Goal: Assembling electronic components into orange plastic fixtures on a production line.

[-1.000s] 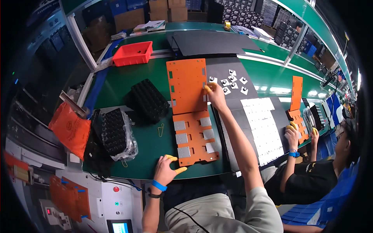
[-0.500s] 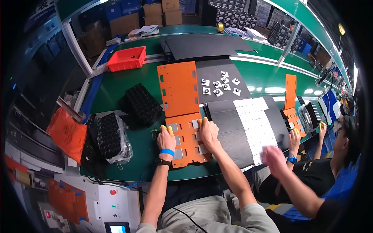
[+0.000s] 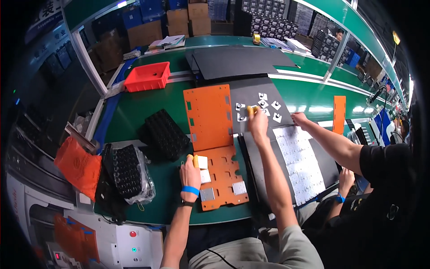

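My left hand (image 3: 190, 172), with yellow finger covers, is closed at the left edge of an orange fixture plate (image 3: 219, 172). It pinches a small pale metal plate (image 3: 202, 162). Below it lie more metal plates (image 3: 207, 194), and one sits at the fixture's lower right. The upper right places show bare orange. My right hand (image 3: 258, 123) is over the black mat, its covered fingertips together among small white square pieces with black round parts (image 3: 276, 105). Whatever is between those fingertips is hidden. An upright orange panel (image 3: 208, 117) adjoins the fixture's far edge.
A co-worker's hand (image 3: 299, 119) reaches in from the right beside a sheet of white pieces (image 3: 298, 163). Black trays (image 3: 165, 127) and a bagged tray (image 3: 127, 172) lie left. A red bin (image 3: 148, 77) and black sheets (image 3: 242, 60) are farther back.
My right hand has left the fixture's right edge and moved up to the white pieces. Two metal plates are gone from the fixture's right column. The co-worker's arm has reached forward.
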A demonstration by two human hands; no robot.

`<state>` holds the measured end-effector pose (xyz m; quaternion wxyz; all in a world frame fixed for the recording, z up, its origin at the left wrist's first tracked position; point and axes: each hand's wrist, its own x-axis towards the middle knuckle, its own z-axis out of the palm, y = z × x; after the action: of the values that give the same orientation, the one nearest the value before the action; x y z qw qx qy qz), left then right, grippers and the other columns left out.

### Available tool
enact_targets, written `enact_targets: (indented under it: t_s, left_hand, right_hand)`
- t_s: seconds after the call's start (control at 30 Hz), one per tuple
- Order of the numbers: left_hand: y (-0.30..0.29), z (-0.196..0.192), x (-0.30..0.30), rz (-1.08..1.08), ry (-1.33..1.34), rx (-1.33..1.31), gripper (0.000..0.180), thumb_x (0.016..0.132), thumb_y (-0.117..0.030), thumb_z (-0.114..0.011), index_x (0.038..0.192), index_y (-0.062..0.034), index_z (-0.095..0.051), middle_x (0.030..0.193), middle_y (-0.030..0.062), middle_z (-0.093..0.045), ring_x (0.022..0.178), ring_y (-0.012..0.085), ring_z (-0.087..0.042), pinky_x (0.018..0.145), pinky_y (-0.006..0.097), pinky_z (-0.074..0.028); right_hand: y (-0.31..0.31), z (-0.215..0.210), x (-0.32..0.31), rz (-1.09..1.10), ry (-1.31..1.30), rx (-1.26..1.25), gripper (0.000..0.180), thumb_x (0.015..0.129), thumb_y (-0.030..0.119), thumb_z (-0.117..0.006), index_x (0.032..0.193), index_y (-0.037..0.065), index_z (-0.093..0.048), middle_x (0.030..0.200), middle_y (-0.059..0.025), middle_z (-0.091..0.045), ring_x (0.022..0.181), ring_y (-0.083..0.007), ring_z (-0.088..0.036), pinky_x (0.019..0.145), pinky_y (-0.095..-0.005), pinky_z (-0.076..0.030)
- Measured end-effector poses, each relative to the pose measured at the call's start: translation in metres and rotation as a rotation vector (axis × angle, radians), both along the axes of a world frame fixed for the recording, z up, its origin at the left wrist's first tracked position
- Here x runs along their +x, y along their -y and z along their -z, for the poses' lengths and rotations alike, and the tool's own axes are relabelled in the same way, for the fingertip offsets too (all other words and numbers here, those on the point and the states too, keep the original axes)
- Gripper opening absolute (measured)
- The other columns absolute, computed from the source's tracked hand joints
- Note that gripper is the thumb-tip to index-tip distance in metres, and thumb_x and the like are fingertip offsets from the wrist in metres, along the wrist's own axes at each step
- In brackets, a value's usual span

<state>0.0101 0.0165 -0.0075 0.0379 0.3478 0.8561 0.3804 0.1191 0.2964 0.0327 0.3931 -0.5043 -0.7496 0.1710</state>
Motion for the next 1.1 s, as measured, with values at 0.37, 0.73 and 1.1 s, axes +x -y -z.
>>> enact_targets:
  t_s: [0.37,0.73,1.1]
  left_hand:
    - [0.002,-0.017,-0.022,0.558,1.738,0.423,0.021,0.102,-0.019,-0.048,0.115,-0.0040,-0.054,0.072,0.0047,-0.049,0.053,0.0079,-0.042,0.042,0.022,-0.033]
    - [-0.035,0.009,-0.038,0.654,2.506,0.443,0.028,0.101,-0.020,-0.046,0.114,0.0044,-0.049,0.081,0.0061,-0.047,0.053,0.0099,-0.034,0.041,0.022,-0.027]
    - [0.025,-0.009,-0.002,0.884,2.127,-0.117,0.046,0.102,-0.034,-0.050,0.123,0.0072,-0.047,0.071,0.0024,-0.046,0.051,0.0046,-0.039,0.042,0.018,-0.031]
  right_hand:
    - [-0.190,0.056,-0.097,-0.099,0.935,0.840,0.007,0.089,0.014,-0.057,0.082,0.013,-0.060,0.070,-0.0029,-0.065,0.066,-0.0169,-0.068,0.056,-0.0290,-0.051]
    - [-0.043,-0.075,-0.051,-0.310,-0.542,0.297,0.027,0.096,0.014,-0.060,0.075,-0.002,-0.055,0.061,-0.0050,-0.046,0.056,-0.0075,-0.040,0.049,-0.0286,-0.032]
    - [0.133,-0.117,0.004,-1.475,0.289,0.304,0.028,0.080,0.026,-0.073,0.077,-0.001,-0.065,0.077,-0.0140,-0.064,0.067,-0.0345,-0.063,0.059,-0.0419,-0.050]
